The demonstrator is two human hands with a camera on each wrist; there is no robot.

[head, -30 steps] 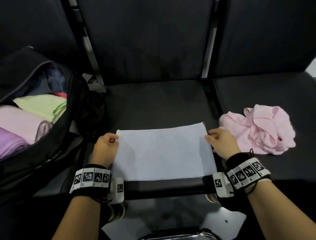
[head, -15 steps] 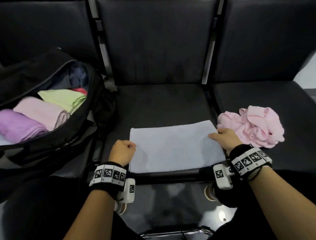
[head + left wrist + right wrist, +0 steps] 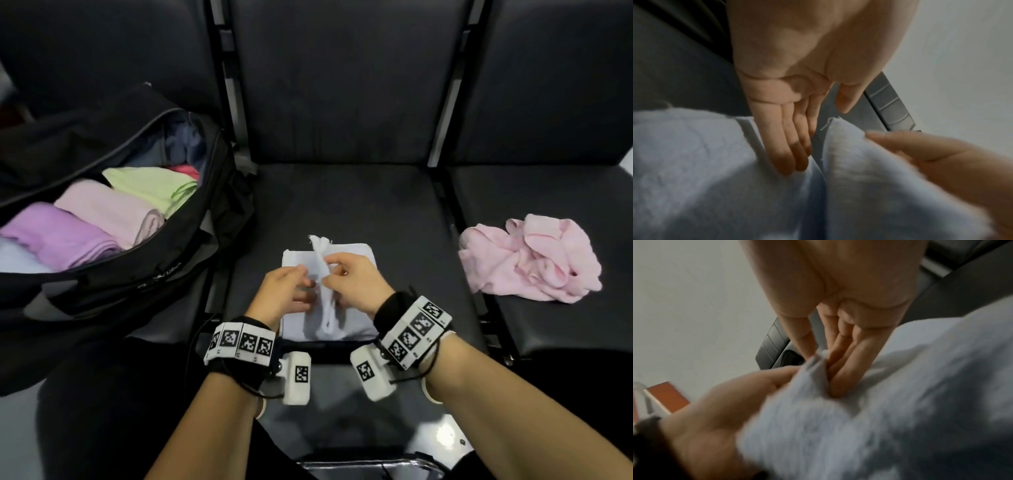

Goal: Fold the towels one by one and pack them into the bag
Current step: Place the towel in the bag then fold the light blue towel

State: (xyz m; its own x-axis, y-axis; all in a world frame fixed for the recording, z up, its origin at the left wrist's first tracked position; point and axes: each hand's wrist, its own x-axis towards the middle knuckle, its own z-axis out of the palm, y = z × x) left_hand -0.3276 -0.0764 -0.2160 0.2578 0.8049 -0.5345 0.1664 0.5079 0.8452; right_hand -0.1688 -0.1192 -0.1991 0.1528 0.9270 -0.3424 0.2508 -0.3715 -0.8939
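A pale blue towel [image 3: 356, 254] lies folded on the middle black seat [image 3: 342, 198], near its front edge. My right hand [image 3: 327, 274] pinches a raised fold of it at the centre; the right wrist view shows the thumb and fingers [image 3: 824, 358] closed on the towel's [image 3: 900, 402] edge. My left hand [image 3: 305, 286] lies beside it with straight fingers [image 3: 795, 154] pressing on the towel [image 3: 694, 162]. A crumpled pink towel [image 3: 527, 260] lies on the right seat. The open black bag [image 3: 154, 274] sits at the left.
Inside the bag lie folded purple [image 3: 61, 240], pink [image 3: 109, 212] and green [image 3: 154, 185] towels. Metal bars [image 3: 442, 113] separate the seats. The seat backs rise behind. The front edge of the seat is just under my wrists.
Both hands left the towel's outer side edges and met at its middle. The towel is now about half as wide, with a raised fold in my right hand.
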